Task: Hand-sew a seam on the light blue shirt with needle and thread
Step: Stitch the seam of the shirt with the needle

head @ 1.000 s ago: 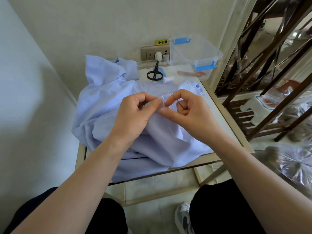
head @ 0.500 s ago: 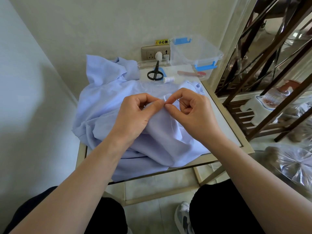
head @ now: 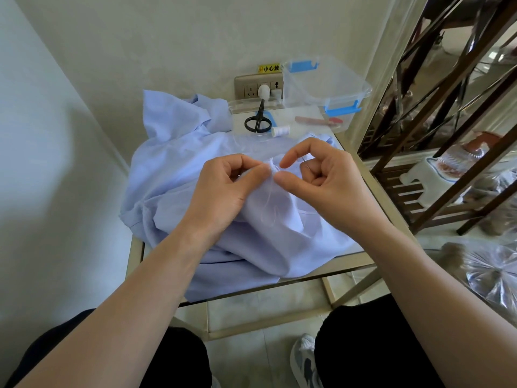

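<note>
The light blue shirt (head: 179,175) lies crumpled over a small glass-topped table (head: 372,189). My left hand (head: 223,191) pinches a raised fold of the shirt between thumb and forefinger at the middle. My right hand (head: 324,177) is just right of that fold, thumb tip touching the cloth and forefinger lifted slightly above it. The needle (head: 307,166) shows as a thin dark line tucked among the curled fingers of my right hand. A fine pale thread (head: 270,211) loops down over the fabric below the fold.
Black scissors (head: 257,123) and a white thread spool (head: 280,131) lie on a clear lid behind the shirt. A clear plastic box (head: 324,85) with blue latches stands at the back right, before a wall socket (head: 251,86). A dark metal rack (head: 447,135) stands close on the right.
My right thumb and forefinger closed together at the fold half a second ago and have now parted, the forefinger lifting. My left hand keeps its pinch on the fold.
</note>
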Demonstrator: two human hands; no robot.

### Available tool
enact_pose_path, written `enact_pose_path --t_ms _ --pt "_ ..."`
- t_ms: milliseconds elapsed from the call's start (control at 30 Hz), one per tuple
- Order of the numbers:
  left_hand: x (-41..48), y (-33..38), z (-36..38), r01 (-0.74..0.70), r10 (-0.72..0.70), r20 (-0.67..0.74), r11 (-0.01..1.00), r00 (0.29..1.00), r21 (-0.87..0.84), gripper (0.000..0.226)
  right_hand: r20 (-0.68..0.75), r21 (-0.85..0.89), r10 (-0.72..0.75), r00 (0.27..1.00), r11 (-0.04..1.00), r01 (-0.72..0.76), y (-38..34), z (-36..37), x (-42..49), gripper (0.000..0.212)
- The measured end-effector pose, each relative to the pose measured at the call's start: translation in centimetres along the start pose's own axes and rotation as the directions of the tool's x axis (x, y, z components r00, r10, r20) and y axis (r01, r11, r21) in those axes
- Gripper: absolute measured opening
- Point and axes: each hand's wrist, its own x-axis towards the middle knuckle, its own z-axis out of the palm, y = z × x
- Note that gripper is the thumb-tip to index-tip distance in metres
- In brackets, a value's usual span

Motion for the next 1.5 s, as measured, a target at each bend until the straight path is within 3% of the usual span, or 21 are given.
enact_pose_path --t_ms 333,400,433,500,533,600,667,767,967,1033,1133,1200,1367,1500 --pt "-0.1 0.0 -0.2 0.001 0.001 0.068 0.999 0.998 -0.037 0.013 -0.090 -0.117 -0.040 0.995 0.993 0.029 0.5 0.8 0.3 0.008" --pt "0.0 0.0 -0.3 -0.003 0.004 0.055 0.999 0.998 -0.033 0.013 0.044 -0.079 -0.005 0.999 0.997 0.009 0.1 0.3 0.0 0.011" --pt "0.0 0.1 -0.3 -0.002 0.003 0.042 1.000 0.999 -0.030 0.013 0.190 -0.061 0.020 0.982 0.998 -0.009 -0.2 0.0 -0.2 0.012" --pt "0.0 0.2 -0.3 0.003 -0.002 0.015 1.000 1.000 -0.027 0.015 0.505 -0.085 0.085 0.859 0.995 -0.049 -0.6 -0.4 -0.5 0.012" --pt "0.0 0.2 -0.3 0.004 -0.003 0.009 1.000 1.000 -0.028 0.016 0.578 -0.110 0.113 0.808 0.992 -0.060 -0.6 -0.5 -0.5 0.010" --pt "0.0 0.2 -0.4 0.000 0.001 0.019 1.000 1.000 -0.026 0.017 0.498 -0.102 0.115 0.859 0.992 -0.074 -0.4 -0.4 -0.3 0.007" --pt "0.0 0.2 -0.4 -0.006 0.007 0.034 1.000 0.999 -0.026 0.015 0.262 -0.023 0.100 0.960 0.995 -0.098 -0.1 -0.3 0.0 0.012" --pt "-0.1 0.2 -0.2 0.003 -0.002 0.034 0.999 0.999 -0.036 0.013 0.033 0.058 0.108 0.994 0.992 -0.110 0.1 0.1 0.3 0.020" --pt "-0.1 0.1 -0.3 -0.007 0.009 0.057 0.999 0.998 -0.037 0.014 0.003 -0.021 0.069 0.998 0.997 -0.069 0.5 1.0 0.4 0.012" --pt "-0.1 0.0 -0.4 -0.009 0.011 0.063 0.999 0.998 -0.036 0.013 0.090 -0.008 0.059 0.994 0.998 -0.058 0.4 0.7 0.3 0.010" --pt "0.1 -0.1 -0.5 -0.014 0.015 0.047 1.000 0.999 -0.026 0.014 0.343 0.015 0.033 0.939 0.999 -0.041 -0.1 0.2 -0.1 0.008" --pt "0.1 -0.2 -0.6 -0.013 0.014 0.030 1.000 0.999 -0.025 0.014 0.407 0.019 0.023 0.913 0.999 -0.033 -0.2 0.0 -0.2 0.008" --pt "0.1 -0.1 -0.6 0.001 0.000 0.044 0.999 0.999 -0.033 0.011 0.270 0.087 0.048 0.962 0.993 -0.074 0.1 -0.7 0.4 0.004" --pt "0.2 -0.1 -0.8 0.016 -0.014 0.062 0.999 0.998 -0.031 0.009 0.116 0.236 0.110 0.987 0.962 -0.135 0.6 -1.5 1.0 0.023"
